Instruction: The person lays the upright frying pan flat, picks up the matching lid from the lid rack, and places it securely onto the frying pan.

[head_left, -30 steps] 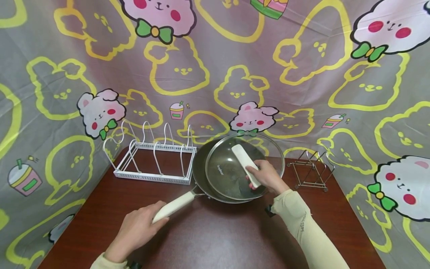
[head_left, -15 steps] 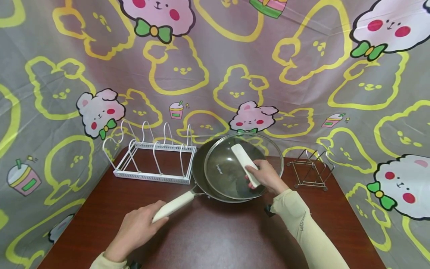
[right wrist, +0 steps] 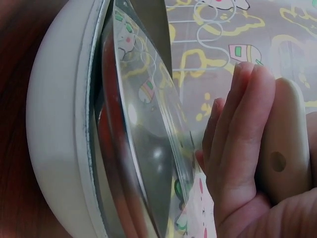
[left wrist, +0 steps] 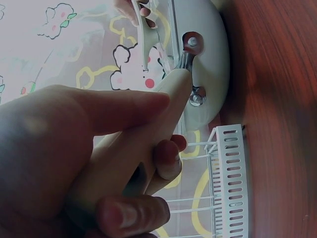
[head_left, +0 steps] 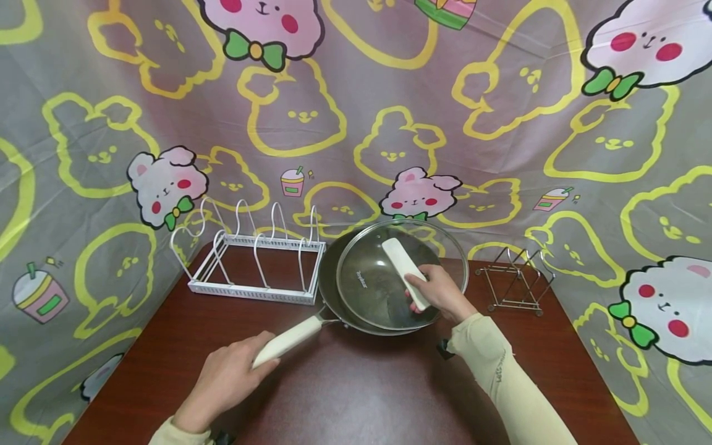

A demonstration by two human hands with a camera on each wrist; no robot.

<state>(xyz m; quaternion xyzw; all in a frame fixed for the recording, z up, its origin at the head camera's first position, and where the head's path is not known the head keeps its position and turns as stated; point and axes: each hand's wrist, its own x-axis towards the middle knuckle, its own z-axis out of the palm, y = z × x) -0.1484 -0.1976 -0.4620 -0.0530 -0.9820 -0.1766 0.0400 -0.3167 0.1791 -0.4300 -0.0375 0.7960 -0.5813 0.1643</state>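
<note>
My left hand (head_left: 225,377) grips the cream handle (head_left: 292,339) of a frying pan (head_left: 330,275) on the table. In the left wrist view, thumb and fingers wrap this handle, which joins the pan's pale outer wall (left wrist: 210,84) at a riveted metal bracket. A glass lid (head_left: 364,303) lies over the pan, offset to the right so a dark strip of the inside shows at the left. My right hand (head_left: 442,293) holds the lid by its long cream handle (head_left: 399,258). Seen from the right wrist, the metal-rimmed lid (right wrist: 148,129) sits tilted against the pan's rim.
Left of the pan stands a white rack (head_left: 253,292) with upright wire loops, close to the pan's side. A small metal wire rack (head_left: 516,306) stands at the right. A patterned cloth (head_left: 356,80) hangs behind the brown table (head_left: 356,389).
The lid has shifted very slightly left over the pan, with my right hand still on its handle. My left hand and the pan have stayed in place.
</note>
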